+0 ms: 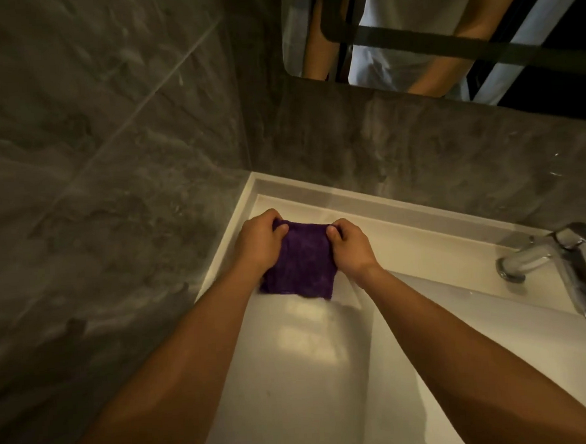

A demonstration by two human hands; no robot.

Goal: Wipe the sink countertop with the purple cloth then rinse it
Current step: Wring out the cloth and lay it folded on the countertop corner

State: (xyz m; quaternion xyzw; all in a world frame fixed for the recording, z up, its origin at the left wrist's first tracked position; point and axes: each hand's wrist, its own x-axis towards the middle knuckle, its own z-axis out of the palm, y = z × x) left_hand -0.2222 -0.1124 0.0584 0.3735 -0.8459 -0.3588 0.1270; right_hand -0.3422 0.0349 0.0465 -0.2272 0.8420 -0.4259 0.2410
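Note:
A purple cloth (300, 265) hangs as a folded square over the left part of the white sink countertop (291, 351). My left hand (257, 242) pinches its top left corner and my right hand (349, 244) pinches its top right corner, so both hold it by the upper edge. The cloth's lower edge is at or just above the counter surface; I cannot tell if it touches. Both forearms reach in from the bottom of the view.
A chrome faucet (558, 265) stands at the right, its spout over the sink basin (478, 348). Grey marble wall (95, 164) closes the left and back sides. A mirror (444, 27) above the back wall reflects a person's torso and arms.

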